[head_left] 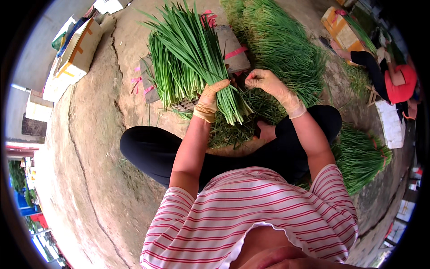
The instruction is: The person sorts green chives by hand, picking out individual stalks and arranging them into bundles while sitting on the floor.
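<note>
Both hands gloved: left hand (209, 102) wrapped tight around the bunch of green chives (192, 58), near the cut ends, leaves fanning up and away over the flat cardboard (233, 45). Right hand (265, 81) just beside, fingers curled to a loose pinch, touching loose stems; cannot tell if anything is held inside. To do this step well, probably: keep left grip firm and low on the bunch, keep cut ends even, pull out bad leaves with right hand one at a time, without bending the stalks. Pink ties (235, 52) on the cardboard, near. Little open room: big heap of chives (286, 45) close on the right, scraps over the knees (148, 150) below, another person in a red hat (401, 85) well apart at right. Free ground (89, 148) only to the left, cracked concrete, boxes (76, 51) at far edge.
</note>
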The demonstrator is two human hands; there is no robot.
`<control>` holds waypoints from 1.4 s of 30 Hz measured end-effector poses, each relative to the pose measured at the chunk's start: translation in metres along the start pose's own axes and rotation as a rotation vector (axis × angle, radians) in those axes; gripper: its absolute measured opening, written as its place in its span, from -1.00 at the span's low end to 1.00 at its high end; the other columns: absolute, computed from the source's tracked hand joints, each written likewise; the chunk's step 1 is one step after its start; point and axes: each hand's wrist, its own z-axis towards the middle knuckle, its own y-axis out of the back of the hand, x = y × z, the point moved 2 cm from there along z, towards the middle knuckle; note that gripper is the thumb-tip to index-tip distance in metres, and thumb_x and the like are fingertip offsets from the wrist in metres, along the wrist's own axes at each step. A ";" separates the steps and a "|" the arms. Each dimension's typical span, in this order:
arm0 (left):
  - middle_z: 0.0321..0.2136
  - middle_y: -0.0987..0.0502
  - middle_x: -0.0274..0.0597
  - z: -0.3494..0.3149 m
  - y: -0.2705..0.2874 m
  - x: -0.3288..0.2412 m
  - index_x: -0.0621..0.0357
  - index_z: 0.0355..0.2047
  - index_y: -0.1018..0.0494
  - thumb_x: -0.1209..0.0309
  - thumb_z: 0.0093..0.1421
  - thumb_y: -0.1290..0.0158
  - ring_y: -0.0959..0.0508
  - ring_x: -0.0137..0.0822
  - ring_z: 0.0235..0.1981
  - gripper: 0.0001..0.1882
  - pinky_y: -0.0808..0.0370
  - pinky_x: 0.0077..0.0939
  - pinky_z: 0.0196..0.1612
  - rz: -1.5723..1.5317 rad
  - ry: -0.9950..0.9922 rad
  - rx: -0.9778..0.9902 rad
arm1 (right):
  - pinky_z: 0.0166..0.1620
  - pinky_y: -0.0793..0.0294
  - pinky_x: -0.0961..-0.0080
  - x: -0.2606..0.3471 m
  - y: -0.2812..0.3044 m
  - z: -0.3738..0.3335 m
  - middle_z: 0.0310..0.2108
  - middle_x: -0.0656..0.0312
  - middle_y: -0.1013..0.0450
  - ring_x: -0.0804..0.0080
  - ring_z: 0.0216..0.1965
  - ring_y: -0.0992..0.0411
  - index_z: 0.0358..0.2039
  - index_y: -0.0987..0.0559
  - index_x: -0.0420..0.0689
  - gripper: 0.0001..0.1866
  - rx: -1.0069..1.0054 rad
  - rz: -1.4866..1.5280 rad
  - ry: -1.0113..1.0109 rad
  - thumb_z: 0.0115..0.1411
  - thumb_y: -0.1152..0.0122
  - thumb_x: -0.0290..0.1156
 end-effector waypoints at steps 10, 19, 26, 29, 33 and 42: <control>-0.32 -0.50 -0.18 -0.007 -0.001 -0.004 0.21 -0.20 -0.40 0.37 -0.02 -0.15 -0.51 -0.27 -0.30 -0.64 -0.48 -0.39 -0.18 -0.093 -0.122 -0.006 | -0.36 -0.29 0.72 0.028 -0.042 -0.009 -0.41 0.37 -0.44 0.69 -0.45 -0.33 -0.41 -0.53 -0.12 -0.91 -0.099 0.027 0.249 0.05 -0.21 -0.42; -0.37 -0.44 -0.22 -0.003 0.011 -0.005 0.09 -0.05 -0.29 0.32 -0.02 -0.14 -0.46 -0.27 -0.31 -0.50 -0.45 -0.35 -0.18 -0.366 -0.127 0.135 | -0.23 -0.37 0.65 0.041 -0.031 -0.018 -0.39 0.38 -0.42 0.67 -0.34 -0.33 -0.37 -0.50 -0.17 -0.85 0.029 0.011 0.164 0.04 -0.23 -0.44; -0.34 -0.35 -0.31 -0.012 -0.001 -0.011 -0.09 0.10 -0.19 0.26 -0.02 -0.14 -0.38 -0.32 -0.28 -0.36 -0.36 -0.36 -0.10 -0.550 -0.187 0.293 | -0.18 -0.36 0.66 0.044 -0.047 -0.024 -0.36 0.35 -0.41 0.63 -0.31 -0.35 -0.31 -0.52 -0.19 -0.85 0.115 -0.001 0.220 0.06 -0.18 -0.48; -0.34 -0.35 -0.35 -0.014 0.003 -0.015 -0.11 0.10 -0.19 0.21 0.00 -0.12 -0.39 -0.36 -0.27 -0.37 -0.33 -0.36 -0.06 -0.504 -0.230 0.293 | -0.12 -0.37 0.57 0.053 -0.045 -0.026 -0.32 0.30 -0.42 0.50 -0.23 -0.38 -0.29 -0.54 -0.10 -0.80 0.052 -0.309 0.442 0.00 -0.20 -0.50; -0.34 -0.35 -0.36 -0.009 0.005 -0.015 -0.09 0.10 -0.18 0.18 0.02 -0.10 -0.39 -0.39 -0.26 -0.38 -0.31 -0.37 -0.03 -0.454 -0.266 0.313 | -0.13 -0.36 0.45 0.059 -0.056 -0.031 -0.37 0.31 -0.41 0.37 -0.21 -0.36 -0.38 -0.54 -0.04 -0.81 0.002 -0.653 0.624 -0.09 -0.25 -0.47; -0.34 -0.32 -0.39 -0.008 0.013 -0.012 -0.04 0.14 -0.13 0.15 0.05 -0.04 -0.36 -0.44 -0.26 -0.35 -0.24 -0.38 0.02 -0.480 -0.282 0.341 | -0.11 -0.29 0.46 0.067 -0.029 -0.030 -0.42 0.33 -0.41 0.44 -0.29 -0.34 -0.48 -0.49 -0.14 -0.90 0.209 -0.243 0.506 0.06 -0.17 -0.40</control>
